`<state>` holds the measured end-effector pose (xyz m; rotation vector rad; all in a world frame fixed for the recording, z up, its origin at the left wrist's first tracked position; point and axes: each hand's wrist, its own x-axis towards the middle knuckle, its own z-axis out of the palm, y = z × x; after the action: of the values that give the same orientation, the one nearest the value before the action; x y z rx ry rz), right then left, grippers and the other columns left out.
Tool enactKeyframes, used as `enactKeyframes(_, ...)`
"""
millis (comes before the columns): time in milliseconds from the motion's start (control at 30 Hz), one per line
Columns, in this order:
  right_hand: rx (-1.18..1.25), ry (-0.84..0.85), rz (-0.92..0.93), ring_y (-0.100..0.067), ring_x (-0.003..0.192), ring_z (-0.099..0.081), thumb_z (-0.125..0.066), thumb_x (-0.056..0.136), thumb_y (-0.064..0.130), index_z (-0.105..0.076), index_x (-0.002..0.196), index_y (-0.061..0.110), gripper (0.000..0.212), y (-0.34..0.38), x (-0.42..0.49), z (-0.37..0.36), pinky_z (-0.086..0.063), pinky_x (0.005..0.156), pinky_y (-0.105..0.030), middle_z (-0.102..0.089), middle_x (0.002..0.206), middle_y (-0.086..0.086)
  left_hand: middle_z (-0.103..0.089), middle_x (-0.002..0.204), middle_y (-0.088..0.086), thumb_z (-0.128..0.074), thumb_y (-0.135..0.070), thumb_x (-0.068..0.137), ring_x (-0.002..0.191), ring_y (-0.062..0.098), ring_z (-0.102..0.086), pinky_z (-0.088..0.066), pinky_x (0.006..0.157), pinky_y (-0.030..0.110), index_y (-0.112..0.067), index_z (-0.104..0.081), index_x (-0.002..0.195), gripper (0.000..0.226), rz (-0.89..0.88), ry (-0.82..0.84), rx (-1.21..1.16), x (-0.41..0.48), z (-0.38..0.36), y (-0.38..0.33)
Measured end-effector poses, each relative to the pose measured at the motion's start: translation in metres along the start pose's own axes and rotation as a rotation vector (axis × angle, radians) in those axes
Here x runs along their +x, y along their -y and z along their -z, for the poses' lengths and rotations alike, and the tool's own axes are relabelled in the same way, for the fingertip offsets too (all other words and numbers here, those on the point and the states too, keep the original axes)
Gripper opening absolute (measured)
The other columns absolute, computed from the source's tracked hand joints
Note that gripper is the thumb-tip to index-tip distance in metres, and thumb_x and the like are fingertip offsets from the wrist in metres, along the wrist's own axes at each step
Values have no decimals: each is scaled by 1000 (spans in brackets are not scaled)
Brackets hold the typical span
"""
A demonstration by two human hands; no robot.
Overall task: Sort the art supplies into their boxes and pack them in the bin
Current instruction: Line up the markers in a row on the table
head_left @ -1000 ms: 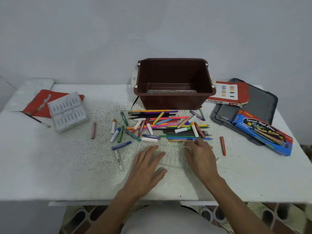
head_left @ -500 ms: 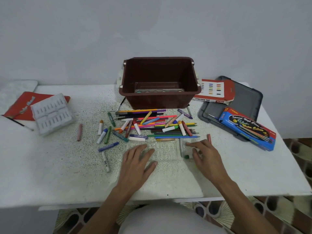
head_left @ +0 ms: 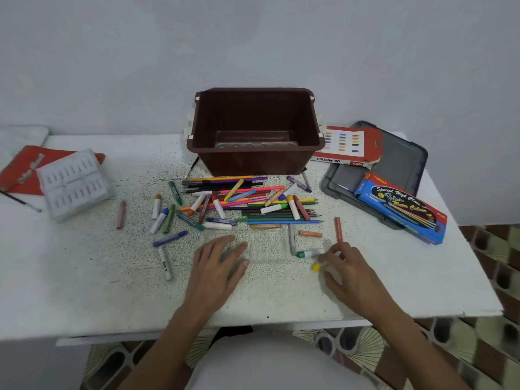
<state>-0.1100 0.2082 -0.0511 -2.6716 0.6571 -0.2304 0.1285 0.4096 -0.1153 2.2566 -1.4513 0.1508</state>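
A heap of coloured pencils (head_left: 278,220), markers and oil pastels (head_left: 218,205) lies in front of the brown bin (head_left: 254,161). A clear plastic tray (head_left: 264,246) sits on the table before me. My left hand (head_left: 218,266) rests flat on the tray's left end, fingers straight. My right hand (head_left: 349,270) pinches a yellow-tipped pastel (head_left: 317,267) at the tray's right end, beside a green-tipped pastel (head_left: 309,253) and a grey one (head_left: 292,239).
A blue water-colour pencil box (head_left: 402,208) lies on a grey lid (head_left: 402,156) at the right, with a red oil-pastel box (head_left: 347,146) behind. A white moulded tray (head_left: 74,182) and red card (head_left: 19,167) sit at the left. Loose pastels (head_left: 121,213) are scattered about.
My right hand has drawn back to the right and picked up the yellow-tipped pastel. Pastels now lie at the clear tray's right end. My left hand stays on the tray.
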Motion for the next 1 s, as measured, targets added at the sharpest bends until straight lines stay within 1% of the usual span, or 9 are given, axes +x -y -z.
enactKeyframes(133, -64, -18, 38, -25, 77, -54, -79, 77, 7, -68, 98, 14, 24, 0, 0, -5, -46, 57, -32, -57, 98, -8, -55, 135, 2, -38, -50, 102, 122, 23, -50, -33, 101, 36, -27, -63, 128, 43, 15, 26, -2, -1, 2, -1)
enactKeyframes(233, -53, -30, 44, -23, 79, -51, -75, 83, 9, -67, 98, 13, 17, 2, 4, -5, -42, 62, -30, -58, 97, -5, -55, 135, 1, -39, -49, 101, 122, 23, -50, -32, 101, 36, -27, -63, 128, 42, 23, 31, -16, -2, 2, -2)
enactKeyframes(333, 140, -81, -45, -16, 81, -51, -66, 90, 11, -62, 100, 15, 11, 13, 15, -3, -42, 66, -29, -58, 95, 3, -55, 135, 1, -42, -48, 100, 122, 23, -51, -34, 101, 37, -27, -64, 128, 41, 26, 37, -29, -1, 3, -3)
enactKeyframes(433, 350, -124, -145, -6, 75, -56, -61, 94, 17, -58, 108, 25, 16, 29, 32, -2, -45, 63, -18, -60, 86, 13, -55, 135, 1, -42, -48, 100, 123, 22, -50, -32, 102, 35, -27, -63, 128, 41, 25, 32, -37, -1, 5, -3)
enactKeyframes(567, 472, -110, -180, -6, 70, -59, -64, 93, 18, -60, 106, 25, 16, 46, 54, -4, -41, 70, -5, -62, 78, 8, -55, 135, 1, -43, -48, 100, 123, 21, -49, -31, 103, 36, -26, -64, 128, 41, 11, 21, -32, 0, 6, -3)
enactKeyframes(667, 616, -90, -246, -8, 70, -59, -69, 90, 18, -58, 97, 29, 17, 57, 66, -7, -49, 62, -18, -62, 75, 6, -56, 134, 2, -43, -48, 99, 122, 22, -51, -33, 101, 38, -25, -64, 128, 43, 8, 13, -15, 0, 7, -4)
enactKeyframes(733, 633, -92, -276, -7, 71, -59, -70, 89, 17, -57, 93, 27, 17, 60, 71, -11, -51, 63, -22, -62, 74, 7, -58, 132, 1, -44, -49, 98, 121, 21, -51, -32, 101, 38, -24, -64, 128, 44, 13, 6, -10, 1, 7, -4)
enactKeyframes(833, 555, -62, -313, -7, 69, -59, -70, 90, 20, -57, 95, 21, 14, 62, 74, -15, -51, 62, -24, -61, 74, 8, -60, 129, 1, -47, -49, 96, 119, 21, -52, -32, 101, 37, -22, -66, 126, 44, 10, -5, -12, 0, 7, -5)
enactKeyframes(1000, 489, -34, -342, -5, 62, -56, -69, 91, 23, -56, 96, 19, 14, 59, 80, -17, -48, 59, -22, -60, 71, 9, -59, 129, 2, -48, -48, 95, 118, 22, -53, -34, 100, 39, -22, -64, 128, 45, 26, 22, 14, 1, 8, -6)
